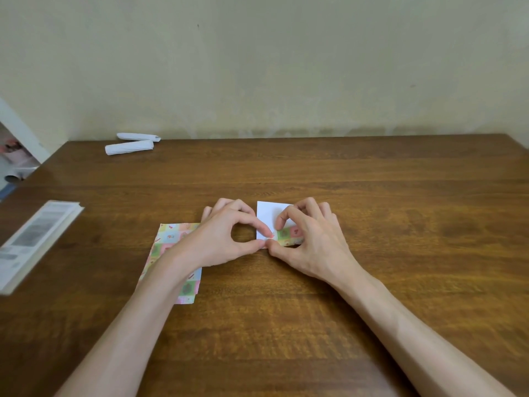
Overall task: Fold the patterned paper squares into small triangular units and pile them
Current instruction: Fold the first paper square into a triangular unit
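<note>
A small paper square (267,216) lies white side up near the middle of a brown wooden table (286,325). Its near edge is folded up, so a patterned strip (289,235) of pastel checks shows along the bottom right of the square.

Both hands grasp this paper. The left hand (226,239) pinches the near left corner between the tips of thumb and index finger, which curve into a ring; its other fingers are curled behind. The right hand (312,247) has its index finger bent down, tip pressing on the white face just above the strip, and its thumb at the near edge beside the left thumb. Its remaining fingers are curled over the right part of the square.

Just left of the square, partly under the left hand and forearm, lie flat patterned sheets (169,245) in the same pastel checks; their number cannot be told.

Well apart, at the table's far left edge, lie 2 white paper rolls (130,147), nearly touching. A blurred white booklet (34,242) lies at the left edge. A plain pale wall (257,67) rises behind the table.
</note>
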Action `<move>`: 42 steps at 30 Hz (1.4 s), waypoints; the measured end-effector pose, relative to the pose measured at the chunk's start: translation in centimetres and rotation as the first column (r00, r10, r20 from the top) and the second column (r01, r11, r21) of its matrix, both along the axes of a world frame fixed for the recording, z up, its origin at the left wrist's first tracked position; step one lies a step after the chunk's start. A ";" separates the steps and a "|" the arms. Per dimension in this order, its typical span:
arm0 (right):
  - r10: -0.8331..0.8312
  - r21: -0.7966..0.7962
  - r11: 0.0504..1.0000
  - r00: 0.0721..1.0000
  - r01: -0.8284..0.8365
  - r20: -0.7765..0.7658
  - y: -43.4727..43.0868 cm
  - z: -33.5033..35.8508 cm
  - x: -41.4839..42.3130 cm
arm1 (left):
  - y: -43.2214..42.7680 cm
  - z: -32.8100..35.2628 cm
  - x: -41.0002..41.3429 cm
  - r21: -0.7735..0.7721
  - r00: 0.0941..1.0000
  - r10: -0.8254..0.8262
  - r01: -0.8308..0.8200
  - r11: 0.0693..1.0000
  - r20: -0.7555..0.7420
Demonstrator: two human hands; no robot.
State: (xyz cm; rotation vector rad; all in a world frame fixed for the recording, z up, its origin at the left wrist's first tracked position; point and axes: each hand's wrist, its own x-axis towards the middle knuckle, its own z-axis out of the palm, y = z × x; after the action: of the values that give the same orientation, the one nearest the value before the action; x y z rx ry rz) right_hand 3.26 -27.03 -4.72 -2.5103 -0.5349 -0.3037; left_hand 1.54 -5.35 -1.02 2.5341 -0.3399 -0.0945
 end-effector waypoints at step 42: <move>0.069 0.023 0.998 0.959 -0.066 -0.273 -0.7 2.6 0.2 | -1.2 -0.1 -0.3 0.012 0.994 0.055 -0.057 0.998 0.095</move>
State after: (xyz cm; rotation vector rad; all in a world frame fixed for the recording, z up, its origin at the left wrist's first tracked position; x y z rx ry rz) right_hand 3.47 -27.74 -2.09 -2.4603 -0.5020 0.0667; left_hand 1.24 -6.53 -1.17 2.5660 -0.3059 0.0449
